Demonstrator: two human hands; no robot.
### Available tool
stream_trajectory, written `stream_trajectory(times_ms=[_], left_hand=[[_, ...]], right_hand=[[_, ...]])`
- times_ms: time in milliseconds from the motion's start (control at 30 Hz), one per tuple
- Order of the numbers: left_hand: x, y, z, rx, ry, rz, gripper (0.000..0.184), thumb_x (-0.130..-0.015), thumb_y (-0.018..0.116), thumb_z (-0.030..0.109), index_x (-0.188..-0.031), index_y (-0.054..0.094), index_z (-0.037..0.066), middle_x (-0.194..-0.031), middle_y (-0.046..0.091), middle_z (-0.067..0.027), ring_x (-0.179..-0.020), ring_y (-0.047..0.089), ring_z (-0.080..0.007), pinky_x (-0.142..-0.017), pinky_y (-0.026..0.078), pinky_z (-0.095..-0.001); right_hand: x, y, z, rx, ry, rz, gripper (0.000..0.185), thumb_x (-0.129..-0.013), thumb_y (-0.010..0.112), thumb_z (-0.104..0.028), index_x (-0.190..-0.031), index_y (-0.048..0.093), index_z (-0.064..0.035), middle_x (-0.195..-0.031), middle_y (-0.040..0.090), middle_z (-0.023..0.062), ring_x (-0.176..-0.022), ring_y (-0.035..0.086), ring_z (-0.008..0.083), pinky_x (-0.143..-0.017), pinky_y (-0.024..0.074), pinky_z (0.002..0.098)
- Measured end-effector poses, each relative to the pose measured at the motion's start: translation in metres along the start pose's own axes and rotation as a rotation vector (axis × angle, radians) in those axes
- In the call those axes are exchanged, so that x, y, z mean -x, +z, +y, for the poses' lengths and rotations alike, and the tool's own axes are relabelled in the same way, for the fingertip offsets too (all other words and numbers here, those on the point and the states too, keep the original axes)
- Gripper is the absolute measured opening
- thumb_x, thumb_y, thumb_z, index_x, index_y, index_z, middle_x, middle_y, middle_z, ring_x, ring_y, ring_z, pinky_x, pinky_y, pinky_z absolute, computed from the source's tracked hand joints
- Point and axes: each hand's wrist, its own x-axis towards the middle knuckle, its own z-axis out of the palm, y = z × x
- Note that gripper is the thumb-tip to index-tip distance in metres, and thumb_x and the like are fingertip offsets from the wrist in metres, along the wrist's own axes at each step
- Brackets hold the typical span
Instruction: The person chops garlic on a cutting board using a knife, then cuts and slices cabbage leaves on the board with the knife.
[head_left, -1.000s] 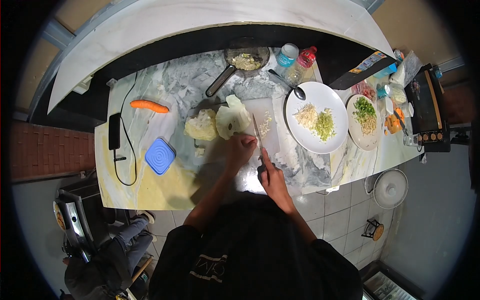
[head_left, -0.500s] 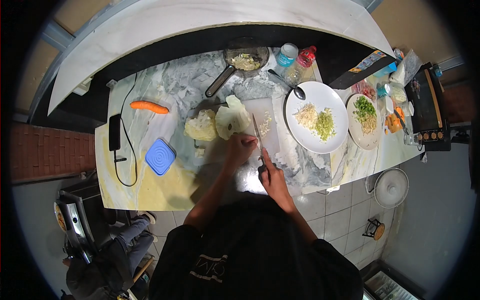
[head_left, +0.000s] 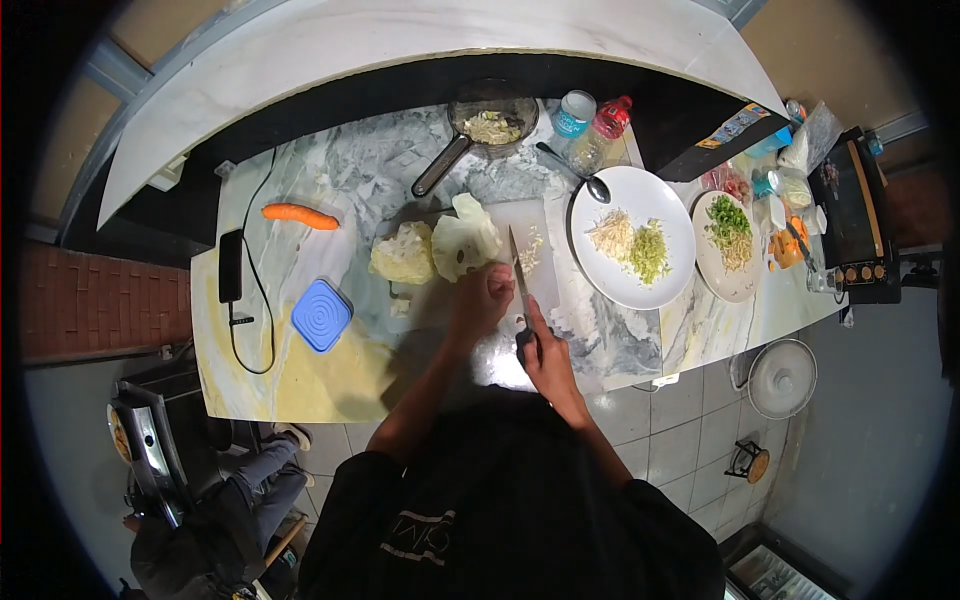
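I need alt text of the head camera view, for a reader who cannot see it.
A right hand holds a knife over a cutting board with chopped pieces, the left hand close by. Cabbage lies to the left, two plates of chopped food to the right.

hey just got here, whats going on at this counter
Someone is chopping at the counter. The right hand grips a knife over the cutting board, and the left hand is curled close beside the blade; whether it holds anything is hard to tell. Small pale bits lie right of the blade, with cabbage on its left. Farther right, a white plate holds two chopped heaps. The carrot looks uncut.
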Motion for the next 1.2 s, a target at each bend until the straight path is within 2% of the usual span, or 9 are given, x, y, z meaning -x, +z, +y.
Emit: stream_trajectory(times_ms=[33,100,267,467,600,800,1000,1067,1200], left_hand=[[-0.001,-0.002,0.005,-0.017,0.039,0.031,0.020,-0.078,0.068,0.006,-0.097,0.065,0.000,-0.084,0.070,-0.0116,-0.076,0.069,-0.0187,-0.071,0.055,-0.0293],[-0.004,-0.006,0.010,-0.034,0.079,0.062,0.021,-0.079,0.068,0.005,-0.099,0.065,0.001,-0.085,0.070,-0.0112,-0.077,0.069,-0.0193,-0.072,0.055,-0.0302],[-0.009,-0.013,0.007,-0.337,0.405,0.018,0.020,-0.081,0.063,0.003,-0.101,0.068,0.005,-0.095,0.067,-0.0090,-0.083,0.067,-0.0271,-0.074,0.053,-0.0369],[-0.003,-0.012,-0.007,-0.355,0.401,-0.027,0.016,-0.081,0.060,0.002,-0.091,0.072,0.005,-0.096,0.066,-0.0099,-0.090,0.063,-0.0293,-0.080,0.050,-0.0386],[0.002,-0.014,-0.007,-0.290,0.372,-0.022,0.015,-0.081,0.060,0.002,-0.091,0.072,0.005,-0.094,0.065,-0.0116,-0.091,0.062,-0.0299,-0.081,0.050,-0.0390],[0.005,-0.013,-0.007,-0.202,0.208,-0.040,0.015,-0.079,0.061,0.000,-0.089,0.071,0.002,-0.095,0.065,-0.0157,-0.088,0.062,-0.0325,-0.080,0.050,-0.0393],[0.006,-0.009,0.000,-0.237,0.151,0.008,0.012,-0.076,0.065,0.004,-0.086,0.069,0.000,-0.081,0.065,-0.0177,-0.079,0.065,-0.0312,-0.072,0.050,-0.0393],[0.005,-0.002,-0.002,-0.095,0.122,0.085,0.011,-0.076,0.066,0.006,-0.085,0.069,-0.001,-0.071,0.065,-0.0167,-0.068,0.066,-0.0294,-0.064,0.051,-0.0366],[0.004,-0.001,0.005,-0.099,0.075,0.112,0.011,-0.078,0.068,0.008,-0.083,0.069,-0.001,-0.068,0.066,-0.0148,-0.061,0.066,-0.0266,-0.060,0.051,-0.0333]], right_hand=[[0.000,-0.002,0.000,0.000,0.000,0.001,0.072,-0.081,0.047,0.006,-0.148,0.030,-0.0144,-0.067,0.053,0.0214,-0.056,0.056,0.0347,-0.061,0.0479,0.0347],[0.000,-0.009,-0.009,-0.008,0.089,-0.066,0.076,-0.079,0.049,0.006,-0.149,0.027,-0.0124,-0.077,0.059,0.0217,-0.070,0.061,0.0388,-0.069,0.0482,0.0433],[0.000,-0.009,-0.005,-0.010,0.069,-0.040,0.076,-0.080,0.049,0.006,-0.149,0.027,-0.0134,-0.075,0.058,0.0200,-0.067,0.060,0.0367,-0.068,0.0483,0.0417],[0.001,-0.011,-0.007,0.002,0.086,-0.049,0.074,-0.081,0.049,0.004,-0.149,0.028,-0.0158,-0.073,0.058,0.0217,-0.066,0.061,0.0379,-0.067,0.0480,0.0424],[0.003,-0.008,-0.003,0.011,0.068,-0.054,0.074,-0.081,0.049,0.003,-0.149,0.028,-0.0160,-0.071,0.057,0.0232,-0.066,0.061,0.0395,-0.066,0.0477,0.0430],[0.004,-0.007,-0.003,0.000,0.066,-0.067,0.073,-0.081,0.048,0.003,-0.149,0.029,-0.0170,-0.072,0.058,0.0242,-0.066,0.060,0.0402,-0.066,0.0478,0.0431],[0.003,-0.008,-0.007,-0.043,0.048,-0.063,0.071,-0.081,0.048,0.003,-0.148,0.032,-0.0166,-0.073,0.058,0.0243,-0.067,0.060,0.0404,-0.067,0.0480,0.0421],[0.004,-0.010,-0.011,-0.044,0.060,-0.070,0.071,-0.081,0.049,0.004,-0.147,0.033,-0.0159,-0.074,0.059,0.0244,-0.067,0.060,0.0404,-0.068,0.0479,0.0419],[0.006,-0.010,-0.009,-0.036,0.059,-0.069,0.068,-0.082,0.049,0.004,-0.146,0.035,-0.0137,-0.078,0.059,0.0245,-0.069,0.059,0.0405,-0.068,0.0475,0.0416]])
